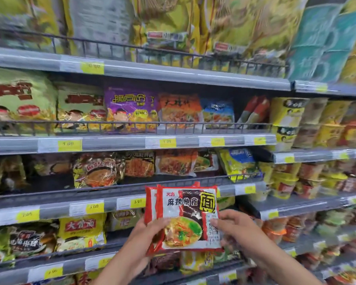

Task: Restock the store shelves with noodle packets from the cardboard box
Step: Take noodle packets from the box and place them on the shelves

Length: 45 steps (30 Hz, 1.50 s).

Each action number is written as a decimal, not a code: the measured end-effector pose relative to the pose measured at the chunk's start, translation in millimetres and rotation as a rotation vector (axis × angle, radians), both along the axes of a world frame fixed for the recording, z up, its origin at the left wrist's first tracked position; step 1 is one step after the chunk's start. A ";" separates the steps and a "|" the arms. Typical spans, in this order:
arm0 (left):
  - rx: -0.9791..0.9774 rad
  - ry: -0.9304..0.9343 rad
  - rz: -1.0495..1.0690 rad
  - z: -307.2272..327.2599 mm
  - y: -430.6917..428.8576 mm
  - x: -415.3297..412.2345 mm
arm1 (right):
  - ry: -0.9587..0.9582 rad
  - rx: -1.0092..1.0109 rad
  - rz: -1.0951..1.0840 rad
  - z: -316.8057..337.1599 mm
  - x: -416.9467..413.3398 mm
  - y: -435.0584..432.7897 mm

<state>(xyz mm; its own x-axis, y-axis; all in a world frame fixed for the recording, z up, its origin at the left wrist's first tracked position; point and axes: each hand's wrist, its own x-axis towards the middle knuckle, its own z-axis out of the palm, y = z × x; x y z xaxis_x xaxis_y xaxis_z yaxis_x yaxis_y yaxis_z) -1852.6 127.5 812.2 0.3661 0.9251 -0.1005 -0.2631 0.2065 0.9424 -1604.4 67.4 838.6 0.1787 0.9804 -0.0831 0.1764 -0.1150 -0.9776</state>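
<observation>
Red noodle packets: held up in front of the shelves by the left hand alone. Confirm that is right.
Wrong on the hands. The head view shows both on the red noodle packets: the left hand grips the lower left, the right hand pinches the right edge. They are held up in front of the shelves.

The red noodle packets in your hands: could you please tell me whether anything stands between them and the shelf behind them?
Only the low wire rail along the front edge of that shelf: the red noodle packets, gripped by the left hand and right hand, would likely need lifting over it. Orange packets sit further back.
</observation>
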 end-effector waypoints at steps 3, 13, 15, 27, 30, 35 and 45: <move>-0.011 0.003 0.059 8.7 1.6 36.7 | 0.023 0.012 0.041 6.2 34.4 10.4; -0.217 -0.113 0.209 -1.8 6.9 115.0 | 0.119 0.057 0.057 15.1 134.3 71.4; -0.263 -0.119 0.270 -8.8 2.3 117.6 | 0.166 0.081 0.054 20.6 144.3 89.4; -0.269 -0.097 0.298 -19.8 -9.8 111.8 | -0.003 0.139 -0.152 68.0 142.7 217.7; -0.236 -0.098 0.293 -17.5 -11.3 112.1 | -0.451 0.044 -0.177 66.0 146.4 234.7; -0.174 -0.128 0.265 -2.0 -3.6 116.9 | -0.770 0.150 -0.169 55.8 148.4 228.3; -0.126 -0.186 0.259 45.4 45.6 158.9 | -0.481 0.445 0.211 31.6 136.5 124.0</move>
